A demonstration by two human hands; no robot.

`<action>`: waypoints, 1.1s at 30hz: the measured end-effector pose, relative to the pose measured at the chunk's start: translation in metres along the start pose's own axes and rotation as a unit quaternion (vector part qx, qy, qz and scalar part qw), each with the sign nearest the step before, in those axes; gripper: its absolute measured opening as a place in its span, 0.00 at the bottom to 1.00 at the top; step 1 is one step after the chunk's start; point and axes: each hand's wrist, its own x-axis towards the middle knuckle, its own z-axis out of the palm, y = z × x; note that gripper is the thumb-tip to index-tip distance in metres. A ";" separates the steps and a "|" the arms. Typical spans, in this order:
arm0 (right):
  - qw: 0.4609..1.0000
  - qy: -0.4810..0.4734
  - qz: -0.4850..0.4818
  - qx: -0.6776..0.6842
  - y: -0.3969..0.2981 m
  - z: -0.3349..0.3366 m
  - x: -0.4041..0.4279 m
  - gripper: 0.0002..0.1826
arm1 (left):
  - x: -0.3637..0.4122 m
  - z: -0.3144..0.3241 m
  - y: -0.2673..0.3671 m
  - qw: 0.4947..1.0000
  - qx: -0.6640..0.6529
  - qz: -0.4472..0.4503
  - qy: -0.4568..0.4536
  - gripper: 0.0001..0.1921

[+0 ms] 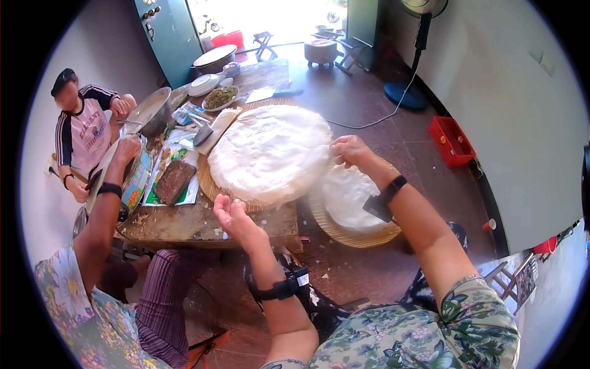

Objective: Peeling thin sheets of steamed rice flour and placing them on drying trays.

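Observation:
A large, thin round sheet of white dough or pancake (272, 154) lies over a round woven mat (209, 184) on the wooden table. My right hand (352, 152) pinches the sheet's right edge between thumb and fingers. Just below the sheet's near edge is my left hand (235, 219), palm up with fingers curled; whether it touches the edge I cannot tell. Lower, to the right of the table, a second round woven mat (355, 241) bears another white round sheet (352, 196), partly hidden by my right forearm and wrist strap.
On the table (184, 228) are a brown block (174, 182) on a plastic bag, a plate of chopped filling (220, 98) and a large metal basin (152, 110). Two people sit at left, one with a hand (128, 148) over a round griddle. A red crate (451, 142) stands right.

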 end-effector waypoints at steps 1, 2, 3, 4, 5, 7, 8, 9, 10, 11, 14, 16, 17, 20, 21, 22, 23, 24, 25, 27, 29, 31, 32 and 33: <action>1.000 0.002 0.009 0.000 -0.002 0.001 0.000 0.12 | 0.003 -0.003 -0.002 0.999 -0.007 -0.029 0.011 0.20; 1.000 0.002 0.009 -0.004 -0.003 0.002 0.000 0.12 | 0.004 -0.003 -0.004 0.998 -0.015 -0.058 0.021 0.22; 1.000 0.012 0.017 0.009 -0.004 0.004 -0.001 0.11 | 0.005 -0.003 -0.005 0.998 -0.015 -0.060 0.022 0.22; 0.999 0.021 0.025 0.022 -0.004 0.006 -0.002 0.11 | 0.006 0.000 -0.006 0.997 -0.030 -0.065 0.009 0.22; 0.999 0.021 0.026 0.021 -0.006 0.007 -0.002 0.11 | 0.007 0.002 -0.006 0.997 -0.045 -0.069 -0.004 0.21; 0.999 0.017 0.015 0.044 -0.005 0.004 -0.002 0.11 | 0.004 0.006 -0.009 0.996 -0.038 -0.076 0.006 0.21; 0.999 0.020 0.014 0.043 -0.005 0.003 -0.002 0.11 | 0.004 0.008 -0.009 0.996 -0.030 -0.079 0.018 0.22; 0.997 0.014 0.023 0.075 -0.004 0.005 -0.001 0.12 | 0.004 0.008 -0.009 0.996 -0.031 -0.077 0.018 0.22; 0.994 0.007 0.031 0.106 -0.004 0.007 -0.001 0.12 | 0.004 0.007 -0.011 0.997 -0.030 -0.067 0.013 0.22; 0.994 0.006 0.027 0.107 -0.004 0.007 -0.003 0.12 | 0.005 0.006 -0.011 0.998 -0.029 -0.056 0.009 0.22; 0.991 0.001 0.028 0.131 -0.005 0.006 -0.008 0.13 | 0.006 0.005 -0.015 0.997 -0.028 -0.064 0.022 0.22; 0.985 0.023 0.048 0.163 -0.005 0.007 -0.012 0.13 | 0.005 0.004 -0.013 0.997 -0.029 -0.063 0.026 0.21; 0.985 0.022 0.044 0.163 -0.007 0.007 -0.011 0.13 | 0.007 0.004 -0.013 0.997 -0.027 -0.065 0.030 0.21; 0.971 0.020 0.053 0.231 -0.009 0.012 -0.011 0.13 | 0.011 0.002 -0.013 0.993 -0.099 -0.063 0.035 0.20; 0.957 0.008 0.046 0.285 -0.009 0.012 -0.010 0.13 | 0.013 0.000 -0.012 0.988 -0.134 -0.061 0.039 0.19; 0.940 -0.005 0.039 0.339 -0.008 0.013 -0.009 0.13 | 0.015 -0.002 -0.014 0.989 -0.133 -0.057 0.043 0.19; 0.940 -0.011 0.039 0.339 -0.008 0.015 -0.008 0.13 | 0.016 -0.003 -0.017 0.979 -0.180 -0.086 0.036 0.20; 0.930 0.031 0.031 0.365 -0.006 0.018 -0.004 0.12 | 0.020 -0.003 -0.018 0.967 -0.227 -0.111 0.028 0.22; 0.917 0.071 0.024 0.391 -0.005 0.020 -0.001 0.12 | 0.021 -0.002 -0.019 0.968 -0.226 -0.105 0.031 0.22; 0.913 0.092 0.020 0.397 0.002 0.016 0.005 0.09 | 0.018 0.005 -0.023 0.955 -0.246 -0.165 0.007 0.24; 0.910 0.077 0.056 0.403 0.009 0.011 0.010 0.08 | 0.015 0.013 -0.023 0.948 -0.247 -0.202 -0.011 0.25; 0.913 0.069 0.079 0.395 0.007 0.016 0.011 0.07 | 0.015 0.013 -0.028 0.947 -0.239 -0.215 -0.023 0.22; 0.915 0.070 0.092 0.386 0.006 0.017 0.014 0.08 | 0.017 0.013 -0.031 0.949 -0.235 -0.211 -0.018 0.22; 0.918 0.073 0.104 0.376 0.006 0.018 0.018 0.08 | 0.018 0.015 -0.032 0.945 -0.244 -0.211 -0.051 0.21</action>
